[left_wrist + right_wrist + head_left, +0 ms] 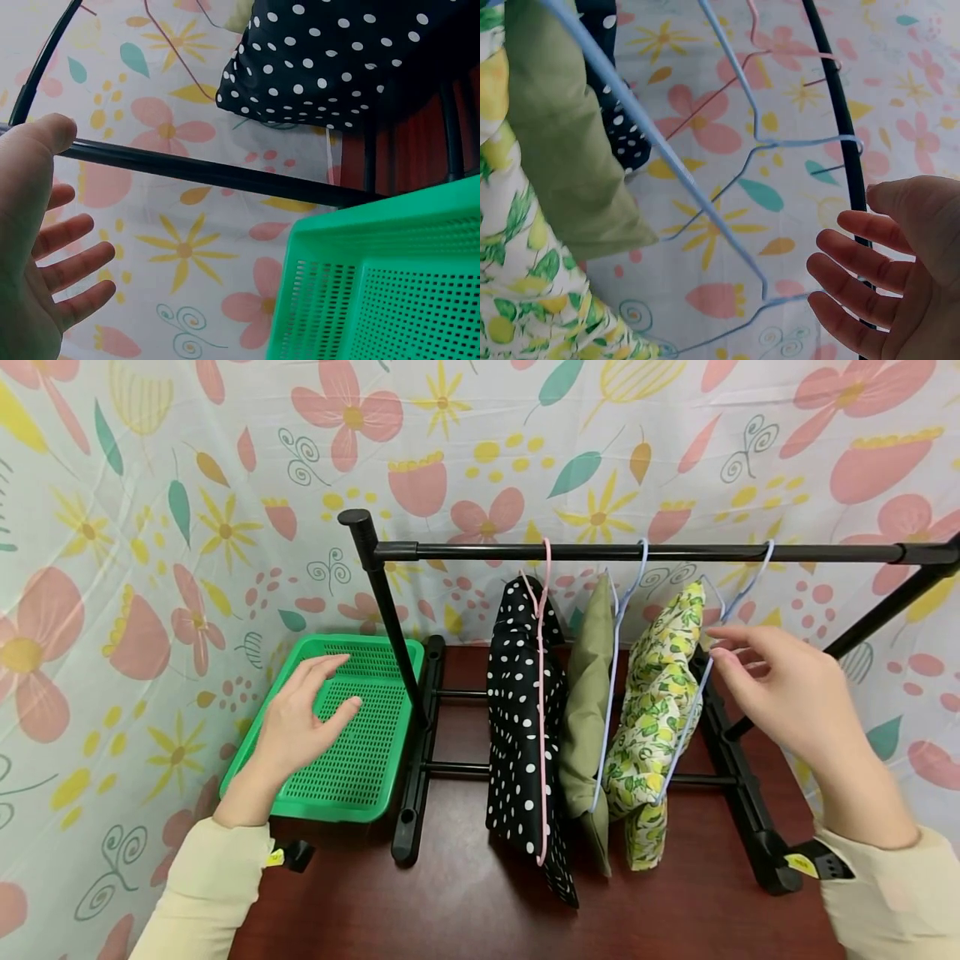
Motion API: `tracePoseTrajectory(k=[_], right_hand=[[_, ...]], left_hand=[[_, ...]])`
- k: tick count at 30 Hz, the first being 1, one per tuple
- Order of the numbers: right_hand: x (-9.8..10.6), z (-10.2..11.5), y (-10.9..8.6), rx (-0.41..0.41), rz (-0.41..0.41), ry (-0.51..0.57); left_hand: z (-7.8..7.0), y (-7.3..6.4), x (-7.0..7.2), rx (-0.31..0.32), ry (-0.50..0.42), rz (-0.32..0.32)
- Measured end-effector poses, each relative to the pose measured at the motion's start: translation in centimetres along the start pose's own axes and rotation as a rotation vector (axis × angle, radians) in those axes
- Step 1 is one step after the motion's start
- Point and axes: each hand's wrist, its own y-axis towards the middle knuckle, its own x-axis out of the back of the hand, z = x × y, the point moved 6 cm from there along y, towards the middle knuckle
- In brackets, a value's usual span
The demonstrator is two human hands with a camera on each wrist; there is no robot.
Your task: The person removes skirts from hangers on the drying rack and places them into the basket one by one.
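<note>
My left hand [296, 722] hovers over the green plastic basket [341, 814], its fingers loosely spread and holding nothing. My right hand [787, 693] is beside the blue hanger [686, 727] that carries a lemon-print cloth [652, 710]. In the right wrist view its fingers [862, 262] are extended near that hanger's hook, with no grip on it; whether they touch it I cannot tell. To the left hang an olive-green cloth [588, 710] on another blue hanger [611, 693] and a black polka-dot cloth [513, 710] on a pink hanger [542, 727].
All three hangers hook over the black rail [465, 552] of a rack. The rack's left foot [407, 835] and right foot [772, 860] rest on a dark reddish-brown table [450, 910]. A flower-print curtain [225, 468] stands behind and at the sides.
</note>
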Motion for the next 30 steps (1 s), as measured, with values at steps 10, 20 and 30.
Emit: tracePoseTrajectory(k=[10, 20, 30], right_hand=[[-1.3, 2.0, 1.0, 0.069, -0.015, 0.039], [-2.4, 4.0, 2.0, 0.122, 0.004, 0.041], [-3.3, 5.5, 3.0, 0.187, -0.029, 0.074]], left_hand=[[-0.6, -0.1, -1.7, 0.012, -0.033, 0.017], [-1.1, -0.3, -4.1, 0.023, -0.036, 0.079], [-1.8, -0.5, -6.2, 0.024, -0.031, 0.142]])
